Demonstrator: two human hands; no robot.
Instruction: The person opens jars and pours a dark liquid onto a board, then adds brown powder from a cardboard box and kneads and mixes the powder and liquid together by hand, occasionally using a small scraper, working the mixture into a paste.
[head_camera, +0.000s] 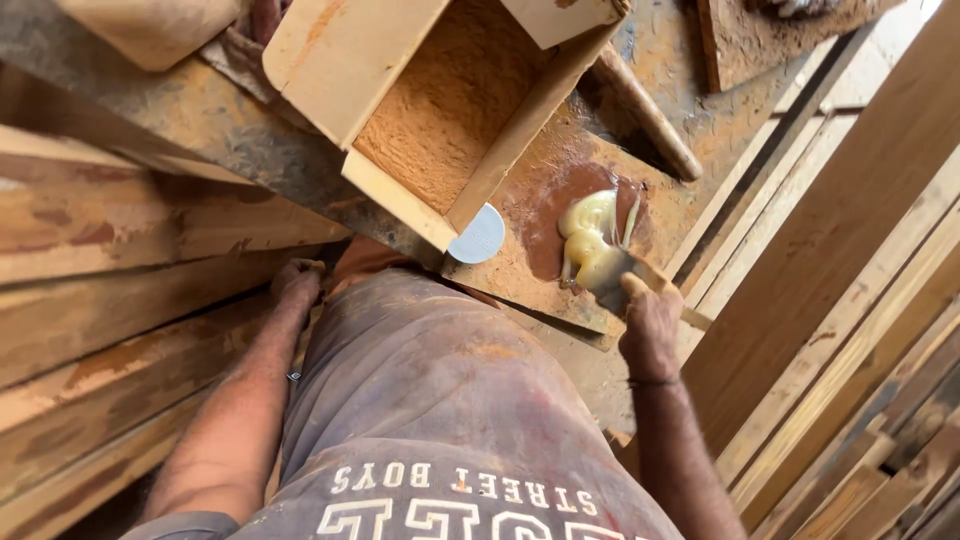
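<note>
My right hand (650, 325) grips a small flat wooden scraper (628, 270) and presses its end into a blob of pale yellow glue (590, 240) on a dusty reddish board (545, 215). My left hand (296, 283) hangs low at my left side, fingers curled near the edge of a stack of planks (110, 300); what it touches is hidden. An open wooden box (455, 105) filled with fine orange sawdust sits just behind the glue. A small grey-white round lid (478, 236) lies at the box's near corner.
Stacked planks fill the left side. Long pale boards (840, 260) lean along the right. A round wooden stick (645, 110) lies behind the glue patch. The bench top (230, 135) is coated in sawdust. My dusty shirt fills the lower middle.
</note>
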